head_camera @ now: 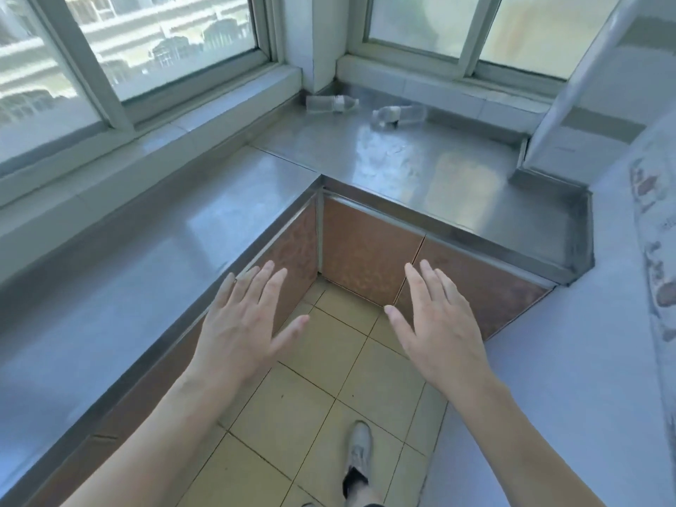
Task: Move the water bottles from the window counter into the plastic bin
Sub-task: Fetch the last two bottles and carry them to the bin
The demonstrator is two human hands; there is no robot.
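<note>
Two clear plastic water bottles lie on their sides on the steel window counter (420, 166), in its far corner below the windows. One bottle (331, 103) is at the back by the pillar, the other bottle (398, 117) a little to its right. My left hand (245, 323) and my right hand (439, 323) are held out flat over the floor, fingers straight and spread, holding nothing. Both hands are well short of the bottles. No plastic bin is in view.
The L-shaped steel counter wraps the corner, with brown cabinet doors (369, 247) beneath. A white wall or appliance side (570, 360) closes in the right. Tan floor tiles (311, 397) lie below, with my shoe (359, 448) on them.
</note>
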